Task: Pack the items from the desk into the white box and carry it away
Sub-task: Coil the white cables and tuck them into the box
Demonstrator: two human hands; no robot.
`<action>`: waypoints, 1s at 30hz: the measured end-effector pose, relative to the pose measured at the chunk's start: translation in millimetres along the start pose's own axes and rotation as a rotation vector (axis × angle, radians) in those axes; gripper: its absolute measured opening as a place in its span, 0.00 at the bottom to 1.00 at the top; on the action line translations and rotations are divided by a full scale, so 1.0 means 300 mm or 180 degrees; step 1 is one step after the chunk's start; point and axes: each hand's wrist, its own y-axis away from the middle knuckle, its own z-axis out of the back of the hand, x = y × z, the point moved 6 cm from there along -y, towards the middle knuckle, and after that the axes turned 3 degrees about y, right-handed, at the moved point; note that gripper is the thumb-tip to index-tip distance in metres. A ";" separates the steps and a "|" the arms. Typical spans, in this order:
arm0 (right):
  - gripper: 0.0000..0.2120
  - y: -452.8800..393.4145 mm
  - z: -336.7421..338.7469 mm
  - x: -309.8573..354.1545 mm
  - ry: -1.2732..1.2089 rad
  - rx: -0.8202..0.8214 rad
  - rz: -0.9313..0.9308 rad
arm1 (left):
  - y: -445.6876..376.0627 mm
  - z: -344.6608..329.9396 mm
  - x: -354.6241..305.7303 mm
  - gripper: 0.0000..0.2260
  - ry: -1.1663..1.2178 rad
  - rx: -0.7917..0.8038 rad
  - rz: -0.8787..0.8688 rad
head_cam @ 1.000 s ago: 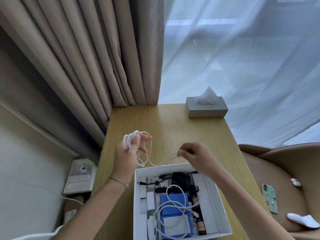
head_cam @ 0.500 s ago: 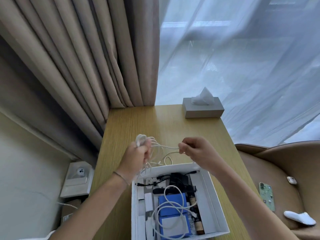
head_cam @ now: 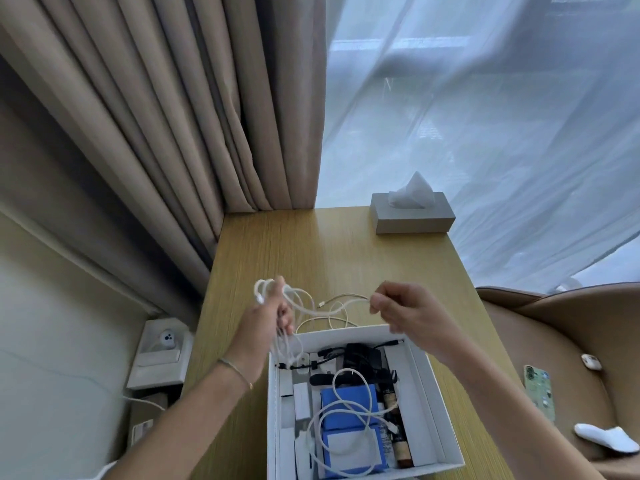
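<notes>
1. Two hands work one white cable [head_cam: 304,303] just beyond the far wall of the white box [head_cam: 446,410]; compared with a second ago, more of the cord sits gathered in loops at the left hand [head_cam: 266,317], less slack trails toward the right.
2. Means coiling is well along but unfinished: a thin tail with its plug end [head_cam: 322,304] hangs free between the hands, just past the box's far rim.
3. Left hand: closed around the bundle of loops, raised just above the box's far left corner, a few loops drooping toward that corner.
4. Right hand [head_cam: 405,311]: pinching the cord between thumb and fingertips, above the box's far right corner, wrist angled back over the box.
5. Already inside the box: a second white cable [head_cam: 346,420] lying over a blue case [head_cam: 348,400], beside dark gear toward the far wall.
6. Left on the desk [head_cam: 311,251], well beyond the box: a grey tissue box [head_cam: 412,220]; probably next once the coil drops in, if meant to be packed.
</notes>
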 end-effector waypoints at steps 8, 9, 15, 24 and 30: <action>0.12 0.113 -0.247 -0.114 -0.0750 0.0783 -0.0593 | 0.095 -0.236 0.234 0.30 0.2044 0.1096 0.1269; 0.10 0.133 -0.267 -0.129 -0.0941 0.0824 -0.0718 | 0.098 -0.243 0.251 0.30 0.2154 0.1072 0.1348; 0.11 0.177 -0.296 -0.229 -0.1092 0.0455 -0.1259 | 0.085 -0.252 0.335 0.27 0.1532 0.0563 0.1140; 0.13 0.188 -0.221 -0.389 -0.0251 0.0248 -0.1222 | 0.078 -0.143 0.405 0.31 0.0415 0.1459 0.1613; 0.12 0.188 -0.256 -0.492 0.0608 0.0352 -0.1208 | 0.095 -0.126 0.445 0.13 -0.1499 0.1373 0.0872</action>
